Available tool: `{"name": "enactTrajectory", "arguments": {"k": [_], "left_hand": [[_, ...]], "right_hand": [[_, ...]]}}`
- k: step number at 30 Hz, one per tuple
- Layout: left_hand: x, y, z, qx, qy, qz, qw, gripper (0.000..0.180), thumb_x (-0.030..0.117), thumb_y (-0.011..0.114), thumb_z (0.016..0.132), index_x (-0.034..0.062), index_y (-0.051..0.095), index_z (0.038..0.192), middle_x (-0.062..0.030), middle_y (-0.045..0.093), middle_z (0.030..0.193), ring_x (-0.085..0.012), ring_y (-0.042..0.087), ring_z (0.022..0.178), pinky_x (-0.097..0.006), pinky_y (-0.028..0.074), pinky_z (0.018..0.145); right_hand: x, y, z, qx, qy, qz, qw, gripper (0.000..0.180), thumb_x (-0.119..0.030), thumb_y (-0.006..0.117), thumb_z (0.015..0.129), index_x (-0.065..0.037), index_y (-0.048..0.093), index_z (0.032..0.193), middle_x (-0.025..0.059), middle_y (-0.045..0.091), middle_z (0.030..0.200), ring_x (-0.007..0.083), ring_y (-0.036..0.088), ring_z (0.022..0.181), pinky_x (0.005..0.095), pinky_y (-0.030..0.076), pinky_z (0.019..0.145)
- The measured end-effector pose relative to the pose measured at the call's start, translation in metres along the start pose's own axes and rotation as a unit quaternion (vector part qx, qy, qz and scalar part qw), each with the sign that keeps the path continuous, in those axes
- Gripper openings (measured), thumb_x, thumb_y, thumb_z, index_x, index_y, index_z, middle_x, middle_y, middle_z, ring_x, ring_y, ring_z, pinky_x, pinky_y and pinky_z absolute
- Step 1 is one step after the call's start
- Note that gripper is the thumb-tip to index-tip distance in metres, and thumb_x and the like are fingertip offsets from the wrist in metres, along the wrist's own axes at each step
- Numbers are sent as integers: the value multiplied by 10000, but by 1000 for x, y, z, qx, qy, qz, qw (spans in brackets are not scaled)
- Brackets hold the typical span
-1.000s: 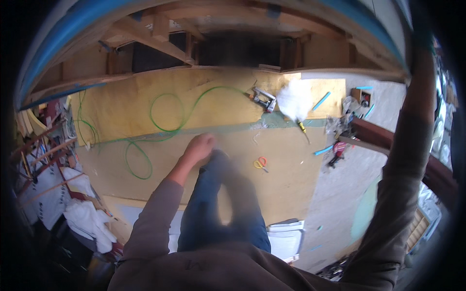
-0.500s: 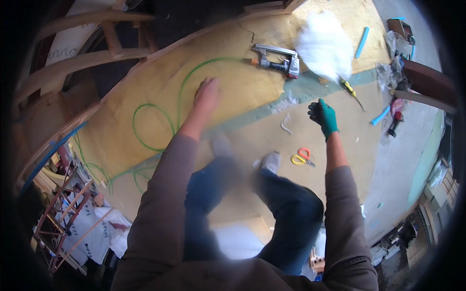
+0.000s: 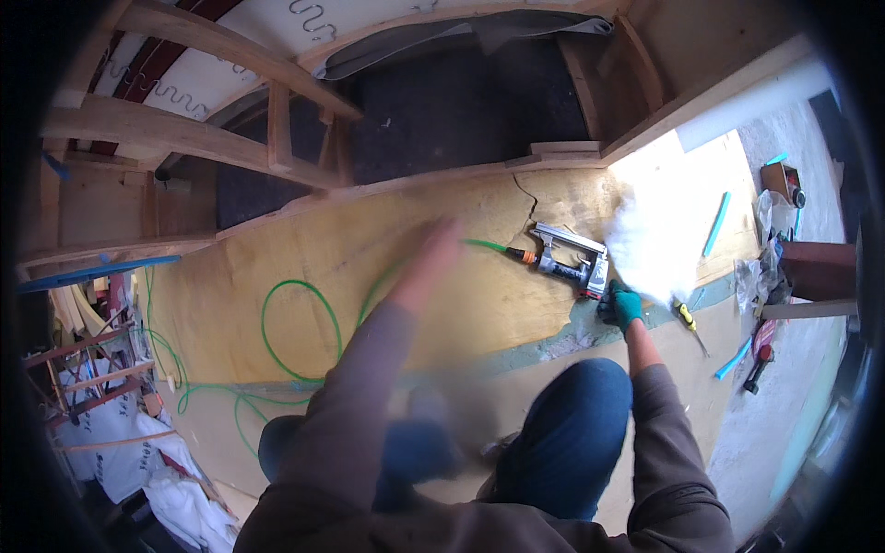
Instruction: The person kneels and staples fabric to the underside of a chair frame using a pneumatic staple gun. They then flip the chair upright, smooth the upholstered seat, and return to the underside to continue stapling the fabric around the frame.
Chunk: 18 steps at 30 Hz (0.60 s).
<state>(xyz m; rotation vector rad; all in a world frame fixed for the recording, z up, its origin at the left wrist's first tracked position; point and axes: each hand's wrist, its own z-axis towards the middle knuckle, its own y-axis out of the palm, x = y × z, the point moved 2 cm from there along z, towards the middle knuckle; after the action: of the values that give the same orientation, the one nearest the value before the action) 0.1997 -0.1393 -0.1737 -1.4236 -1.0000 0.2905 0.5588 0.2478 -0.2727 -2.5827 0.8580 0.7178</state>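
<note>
Lower edge, nearest the viewer: the person's bent knee (image 3: 581, 415), in dark blue cloth, stood right of centre between two brown-sleeved forearms. The left hand (image 3: 435, 249), bare and blurred, showed near the middle of the frame, in front of a yellowish board (image 3: 433, 323); whether its fingers were apart or together could not be told. The right hand (image 3: 624, 306), in a green glove, was at the lower right end of a silver-and-black staple gun (image 3: 564, 271). Its fingers looked bent there — whether they were clamped on the tool could not be told.

The staple gun lay on the board, right of centre, its orange-brown connector (image 3: 522, 255) at the left end joined to a green hose (image 3: 484, 244) that ran leftward, partly hidden by the left arm, and looped at centre left. Right of the tool lay white stuffing (image 3: 650, 253), with a yellow-handled screwdriver (image 3: 685, 316) just below it and a blue strip (image 3: 717, 224) to its right. Across the top — farthest off — stood a wooden frame (image 3: 184, 135), with wavy metal springs (image 3: 180, 95) at upper left.
</note>
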Motion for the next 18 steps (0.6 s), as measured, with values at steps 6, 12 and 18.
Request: {"name": "enactTrajectory", "arguments": {"k": [6,12,18], "left_hand": [[11,-33,-45,-159,-163,-33,973,319,166,564,940,97,675,1230,-192,696,1244,-411,642,1167,-497,487,1002],[45,-113,44,158,24,-27,987,248,285,623,971,69,709,1057,-183,730,1006,-397,692,1014,-535,527,895],[89,-176,120,139,13,-35,990,235,286,627,967,67,697,1017,-175,721,983,-393,688,1018,-530,529,895]], "right_hand": [[-7,8,-13,76,-387,-540,744,431,-322,791,769,-130,618,1114,135,734,907,371,705,809,467,571,724],[-19,17,-14,117,-436,-585,673,520,-402,779,686,-64,632,1052,186,716,970,426,690,936,535,520,892],[14,15,9,-79,-140,-165,973,330,-340,729,864,-41,655,982,151,682,883,327,646,837,489,524,824]]}}
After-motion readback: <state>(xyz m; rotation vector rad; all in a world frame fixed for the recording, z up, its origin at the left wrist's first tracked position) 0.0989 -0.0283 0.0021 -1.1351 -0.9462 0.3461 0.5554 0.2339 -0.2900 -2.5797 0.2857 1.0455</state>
